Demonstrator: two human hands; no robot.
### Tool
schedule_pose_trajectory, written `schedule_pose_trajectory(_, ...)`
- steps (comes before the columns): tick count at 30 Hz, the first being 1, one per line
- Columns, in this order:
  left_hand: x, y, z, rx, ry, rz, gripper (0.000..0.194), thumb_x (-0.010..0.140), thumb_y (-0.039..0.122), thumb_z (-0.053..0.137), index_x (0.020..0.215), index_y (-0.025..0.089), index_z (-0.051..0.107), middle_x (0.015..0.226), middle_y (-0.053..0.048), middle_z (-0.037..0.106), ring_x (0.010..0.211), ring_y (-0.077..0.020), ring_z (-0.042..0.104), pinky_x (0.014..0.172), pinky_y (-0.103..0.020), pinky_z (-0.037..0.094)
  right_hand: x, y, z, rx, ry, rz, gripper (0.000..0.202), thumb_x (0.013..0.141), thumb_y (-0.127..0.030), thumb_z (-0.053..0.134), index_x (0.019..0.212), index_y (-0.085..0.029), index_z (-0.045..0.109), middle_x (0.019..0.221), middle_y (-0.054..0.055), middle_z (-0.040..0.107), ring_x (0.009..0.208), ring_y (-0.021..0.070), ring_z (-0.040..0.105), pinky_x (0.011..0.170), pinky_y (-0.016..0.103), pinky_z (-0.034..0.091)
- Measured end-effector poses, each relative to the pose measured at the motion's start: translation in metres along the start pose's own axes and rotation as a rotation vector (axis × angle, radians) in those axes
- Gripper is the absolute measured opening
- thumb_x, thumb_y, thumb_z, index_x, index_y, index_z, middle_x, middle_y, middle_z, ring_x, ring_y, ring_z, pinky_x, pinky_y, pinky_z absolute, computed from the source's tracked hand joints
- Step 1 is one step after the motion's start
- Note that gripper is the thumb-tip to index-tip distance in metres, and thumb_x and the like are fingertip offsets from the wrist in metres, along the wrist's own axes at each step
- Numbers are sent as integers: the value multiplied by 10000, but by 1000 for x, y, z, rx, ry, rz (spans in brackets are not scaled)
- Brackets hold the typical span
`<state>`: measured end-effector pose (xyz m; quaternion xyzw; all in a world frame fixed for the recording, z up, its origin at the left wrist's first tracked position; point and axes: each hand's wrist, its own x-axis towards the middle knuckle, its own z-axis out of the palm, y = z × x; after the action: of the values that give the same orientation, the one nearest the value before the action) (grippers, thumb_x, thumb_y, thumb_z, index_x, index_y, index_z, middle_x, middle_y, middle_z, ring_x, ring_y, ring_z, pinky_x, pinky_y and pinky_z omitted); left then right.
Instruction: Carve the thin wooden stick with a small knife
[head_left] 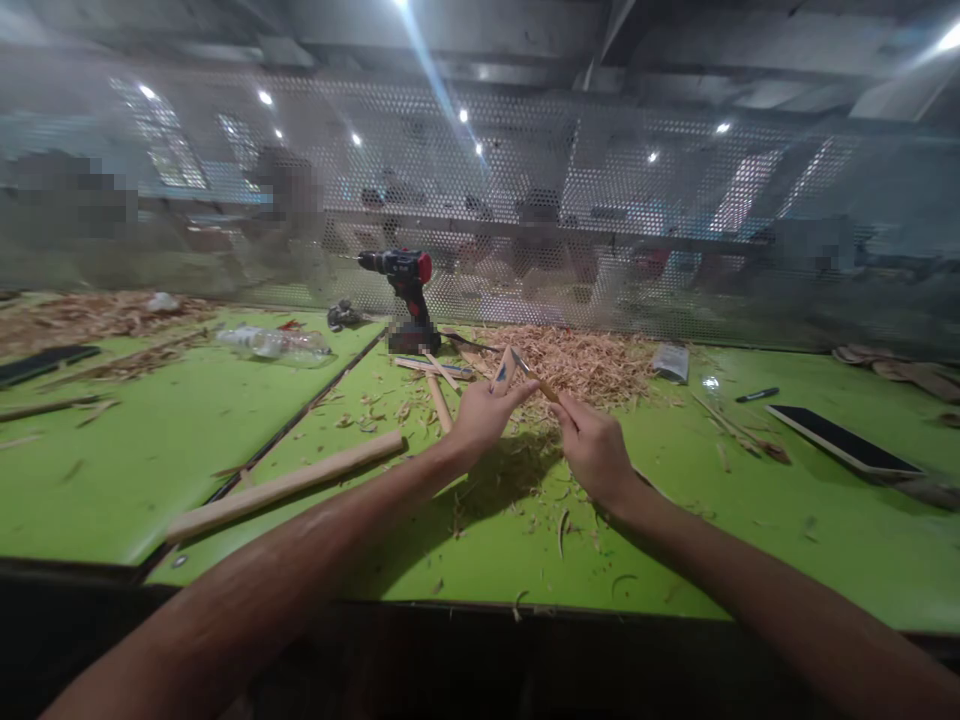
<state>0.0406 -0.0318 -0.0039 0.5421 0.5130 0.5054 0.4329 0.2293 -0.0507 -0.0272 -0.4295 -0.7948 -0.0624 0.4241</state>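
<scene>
Near the middle of the green table, my left hand [480, 418] is closed around a small piece of pale wood [505, 368] with a blue mark on it. My right hand [598, 448] grips a carving knife [548, 389] by its tan handle. The knife's narrow blade points up and left, against or very close to the wood's right side; exact contact is too small to tell. My left thumb reaches toward the back of the knife. Both hands are held above the tabletop, with a pile of wood shavings [585, 358] just behind them.
A cordless drill [409, 290] stands upright behind my left hand. A long wooden rod [292, 485] lies at front left, a plastic bottle [274, 345] farther back. At right are a black marker [757, 395] and a dark flat tablet-like object [844, 438]. A perforated screen [510, 240] rises behind.
</scene>
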Motion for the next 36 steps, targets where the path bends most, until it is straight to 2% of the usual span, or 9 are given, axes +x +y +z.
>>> schedule_pose_trajectory(5,2,-5,1,14,0,15,696,733,686,825,582,252,302,510,75,279,478,-83,235,478,-275,131,2,-1,0,23,5,37,411,1097,-393,447,1150,-182,796,856,112,769,704,242,675,647,358,523)
schedule_pose_trajectory(10,5,-7,-2,46,-92,169,675,755,763,748,591,242,352,542,62,308,514,-93,256,500,-266,149,9,3,-7,18,-44,9,388,1085,-395,469,1066,-197,803,844,106,763,713,248,676,686,374,531)
schedule_pose_trajectory(13,7,-7,-4,79,-92,220,682,744,791,737,584,231,383,550,51,337,530,-97,278,513,-263,164,10,3,-11,-1,-63,-1,368,1086,-375,468,1077,-222,803,924,122,783,786,270,705,745,399,541)
schedule_pose_trajectory(16,8,-8,-4,83,-68,177,698,721,804,750,579,230,379,536,48,340,522,-97,289,512,-265,164,7,2,-9,-34,-48,2,374,1098,-357,453,1126,-210,795,955,135,785,798,268,703,752,403,546)
schedule_pose_trajectory(21,8,-10,-4,105,-44,130,688,698,811,755,578,221,421,537,51,339,524,-92,269,511,-270,147,1,3,-2,-34,-27,-39,406,1114,-322,434,1196,-116,775,886,129,766,703,220,664,644,348,540)
schedule_pose_trajectory(24,8,-12,-3,95,-39,117,711,669,841,742,569,229,395,536,56,313,529,-90,249,517,-276,131,0,4,0,-19,-16,-46,387,1109,-297,447,1215,-122,775,879,125,775,688,217,667,615,340,543)
schedule_pose_trajectory(29,10,-15,-1,96,-17,111,731,626,879,740,567,230,408,535,54,310,543,-97,253,532,-281,130,0,1,2,-8,14,-24,401,1103,-322,453,1214,-119,781,897,132,792,720,233,697,659,361,565)
schedule_pose_trajectory(32,10,-17,0,79,-19,107,743,626,890,731,567,236,384,537,59,295,539,-94,240,534,-289,121,0,1,4,-8,23,-8,440,1110,-362,435,1171,-109,789,857,120,785,675,218,673,639,346,544)
schedule_pose_trajectory(36,10,-19,0,77,-16,104,757,634,890,729,561,245,341,538,64,274,534,-90,223,531,-296,117,-1,0,6,0,26,28,426,1104,-373,443,1088,-149,805,839,112,782,664,215,661,638,333,515)
